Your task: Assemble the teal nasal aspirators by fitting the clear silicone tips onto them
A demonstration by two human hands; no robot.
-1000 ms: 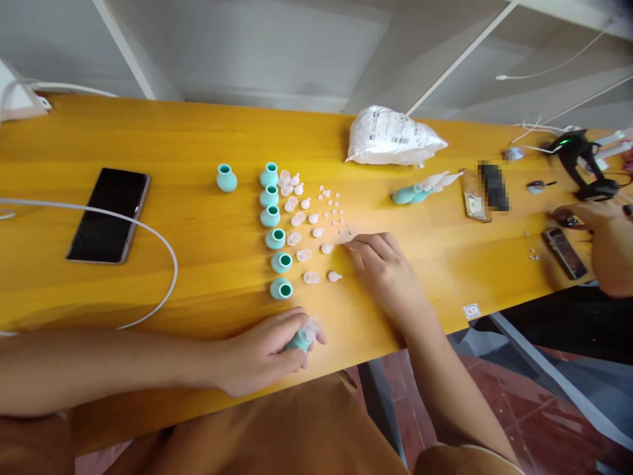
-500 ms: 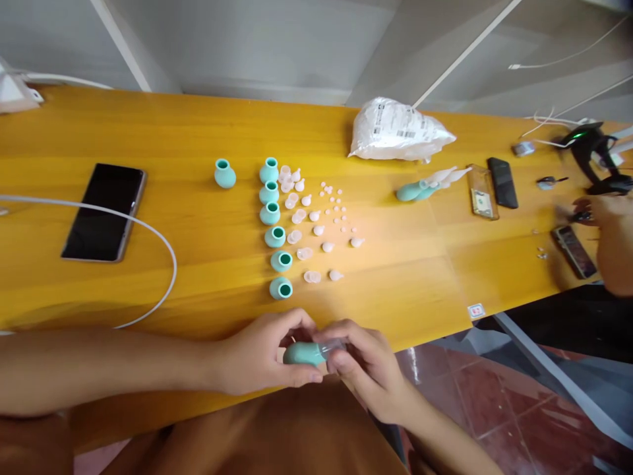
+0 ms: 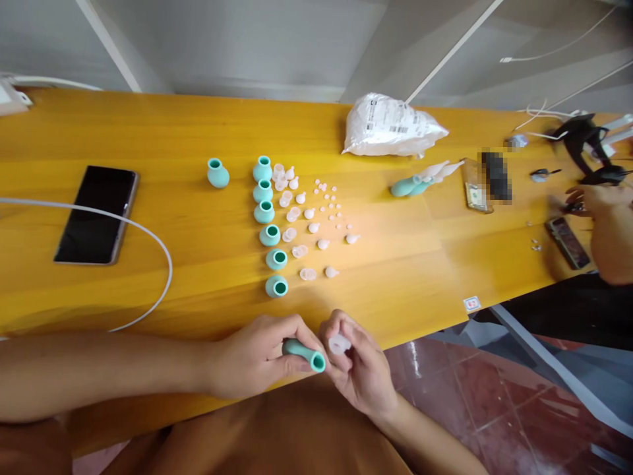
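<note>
My left hand point(image 3: 252, 353) squeezes a teal rubber bulb point(image 3: 297, 349), whose open round mouth points right and toward me. Just right of it, my right hand point(image 3: 366, 373) has its fingers closed around a translucent white tip piece point(image 3: 339, 344) with a hole showing. Bulb and piece are apart. Ahead of my hands stands a column of several teal bulbs point(image 3: 270, 235), mouths open. Beside them lie clear discs point(image 3: 299, 251), small white pointed tips point(image 3: 323, 244) and tiny pale bits point(image 3: 339, 215).
One teal bulb point(image 3: 218, 174) stands off to the left. Teal bulbs with long white nozzles point(image 3: 410, 186) lie right, below a white plastic bag point(image 3: 393, 126). A black phone point(image 3: 96, 214) lies under a white cable point(image 3: 161, 247). Another person's hand point(image 3: 610, 211) is far right.
The translucent piece has come away from the bulb's mouth and is now in my right hand. My left hand has turned the mouth toward me and presses the bulb flatter.
</note>
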